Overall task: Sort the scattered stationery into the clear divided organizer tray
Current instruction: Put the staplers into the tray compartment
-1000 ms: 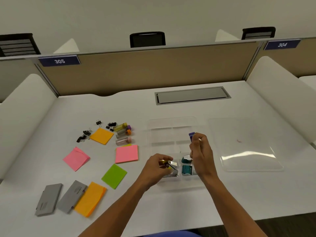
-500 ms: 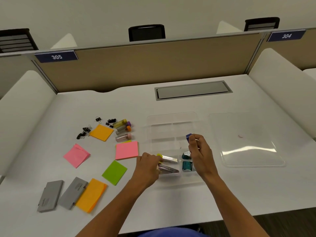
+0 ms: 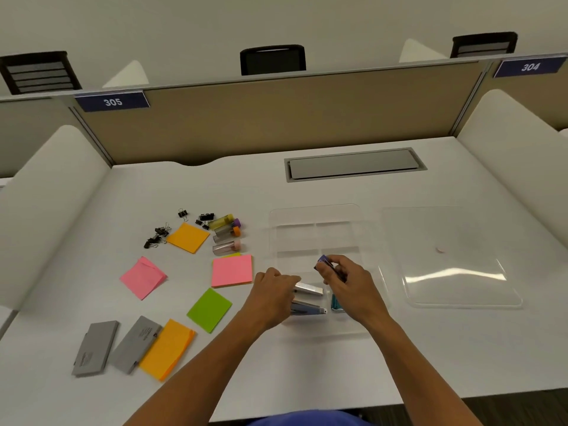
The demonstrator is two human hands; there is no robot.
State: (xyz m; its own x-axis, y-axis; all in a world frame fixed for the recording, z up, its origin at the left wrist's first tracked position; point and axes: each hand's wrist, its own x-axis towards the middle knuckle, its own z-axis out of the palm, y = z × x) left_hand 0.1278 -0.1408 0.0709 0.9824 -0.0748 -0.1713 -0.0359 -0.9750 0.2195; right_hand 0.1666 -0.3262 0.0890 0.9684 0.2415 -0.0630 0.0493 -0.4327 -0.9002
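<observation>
Your left hand (image 3: 274, 295) has lowered since a moment ago, fingers now curled over two silver staplers (image 3: 309, 298) in the clear organizer tray's (image 3: 313, 210) lower-left compartment. Right of centre, your right hand (image 3: 347, 287) pinches a small purple stapler (image 3: 323, 261) at its fingertips, above the tray.

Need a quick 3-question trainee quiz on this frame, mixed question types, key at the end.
1. True or false: the clear lid lies to the right of the organizer tray.
2. Which sticky pad sits nearest the two grey cases? A) green B) pink C) orange
3. Fill in: the right hand pinches a small ____ item above the tray.

Key:
1. True.
2. C, the orange pad touching the right-hand case.
3. Purple; the purple item sits at the fingertips, while the left hand rests on the staplers in the near left compartment.
</observation>
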